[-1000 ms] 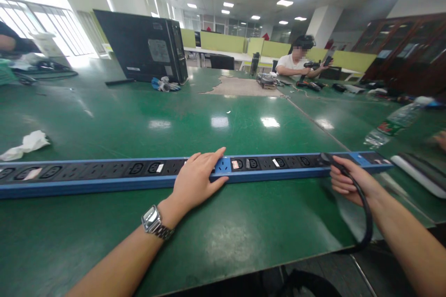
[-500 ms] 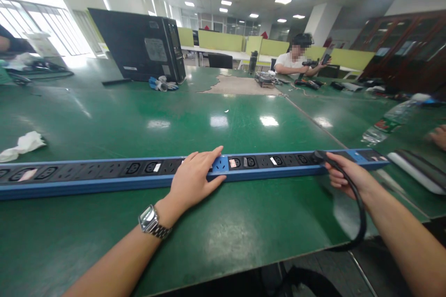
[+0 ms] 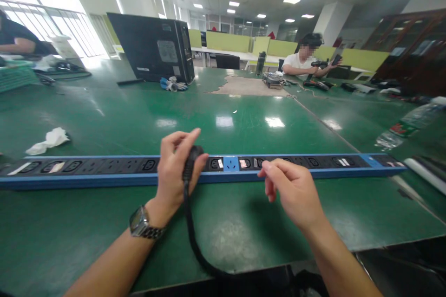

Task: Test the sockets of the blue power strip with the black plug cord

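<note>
A long blue and black power strip (image 3: 278, 175) with a row of sockets lies across the green table. My left hand (image 3: 173, 167), with a metal-band watch on its wrist, is closed round a black power plug (image 3: 194, 155). That plug is raised over the strip, left of its blue socket (image 3: 230, 164). From it a thick black cable (image 3: 193, 236) hangs down past the table's near edge. My right hand (image 3: 291, 188) hovers at the strip, right of the blue socket. Its fingers are curled with the thumb near the index finger, and I see nothing in them.
A black computer case (image 3: 149, 51) stands at the back left, with work gloves (image 3: 173, 84) before it. Crumpled tissue (image 3: 50, 140) lies left, a plastic bottle (image 3: 404, 125) right. One person (image 3: 301, 62) sits across the table, another (image 3: 19, 39) at far left.
The plug has passed from my right hand to my left and left the strip's right part. My left hand has lifted off the strip. My right hand has moved left.
</note>
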Tool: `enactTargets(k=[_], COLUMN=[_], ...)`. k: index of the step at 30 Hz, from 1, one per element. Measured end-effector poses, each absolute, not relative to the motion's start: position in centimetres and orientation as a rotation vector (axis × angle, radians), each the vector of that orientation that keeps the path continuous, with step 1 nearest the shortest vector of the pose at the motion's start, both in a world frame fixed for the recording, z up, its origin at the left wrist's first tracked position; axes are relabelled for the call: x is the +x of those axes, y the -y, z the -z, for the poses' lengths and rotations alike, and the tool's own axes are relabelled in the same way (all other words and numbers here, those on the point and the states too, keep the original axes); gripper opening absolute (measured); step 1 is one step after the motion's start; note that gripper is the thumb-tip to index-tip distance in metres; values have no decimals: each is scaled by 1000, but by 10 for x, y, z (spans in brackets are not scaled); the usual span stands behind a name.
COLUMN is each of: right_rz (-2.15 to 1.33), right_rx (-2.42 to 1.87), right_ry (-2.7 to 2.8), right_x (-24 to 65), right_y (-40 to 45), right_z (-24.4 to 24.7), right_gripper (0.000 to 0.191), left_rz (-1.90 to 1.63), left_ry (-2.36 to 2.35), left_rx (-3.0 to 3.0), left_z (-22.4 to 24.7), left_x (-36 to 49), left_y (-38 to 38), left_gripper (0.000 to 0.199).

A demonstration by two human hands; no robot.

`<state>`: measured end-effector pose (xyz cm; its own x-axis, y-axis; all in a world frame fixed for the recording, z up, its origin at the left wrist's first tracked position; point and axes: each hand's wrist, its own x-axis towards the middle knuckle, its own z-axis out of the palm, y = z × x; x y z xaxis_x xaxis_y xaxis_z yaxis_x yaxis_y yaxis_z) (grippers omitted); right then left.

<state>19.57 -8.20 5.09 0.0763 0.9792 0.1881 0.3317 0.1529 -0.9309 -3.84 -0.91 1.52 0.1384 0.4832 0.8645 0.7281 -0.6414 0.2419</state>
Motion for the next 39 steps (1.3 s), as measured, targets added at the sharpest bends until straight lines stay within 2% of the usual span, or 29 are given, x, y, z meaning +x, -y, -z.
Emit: enactTargets(k=[3, 4, 6, 8, 11, 20, 22, 26, 28, 32, 39], right_rz=[-842, -810, -710, -623, -601, -621, -623, -635, -633, -633, -649], right_rx=[-1536, -1576, -1600, -1579, -1558, -1516, -1519, -1534, -1541, -1551, -1551], right_ry=[1470, 1503, 1564, 1606, 1623, 1580, 1571, 1571, 1573, 1542, 1532], right_x=[213, 217, 221, 220, 219, 219, 218, 217, 217, 217, 218], right_y=[81, 81, 84, 88, 91, 91, 90, 86, 85, 85, 84], right_z=[-8, 6, 29, 39, 40, 37, 37, 37, 37, 36, 38], right_gripper=[40, 40, 42, 42, 41, 38, 38, 39, 39, 39, 40], left_rz=[1534, 1500, 1401, 1330, 1250, 871, 950, 1512, 1616, 1415, 1269], left_ry=[1568, 1624, 1633, 1585, 1546, 1370, 1398, 1623, 1648, 1553, 1482], left_rx=[-2082, -2106, -2223, -2329, -2429, -2717, -2738, -2493, -2497, -2684, -2740], left_z=[-12, -9, -2, 3, 4, -4, -7, -11, -13, -12, -10], left_x=[-81, -92, -105, -106, -97, -101, -103, -89, -73, -37, -6], left_y=[2, 1, 1, 2, -1, 2, 4, 8, 10, 6, -3], left_gripper=[51, 45, 34, 33, 40, 45, 43, 40, 41, 34, 33])
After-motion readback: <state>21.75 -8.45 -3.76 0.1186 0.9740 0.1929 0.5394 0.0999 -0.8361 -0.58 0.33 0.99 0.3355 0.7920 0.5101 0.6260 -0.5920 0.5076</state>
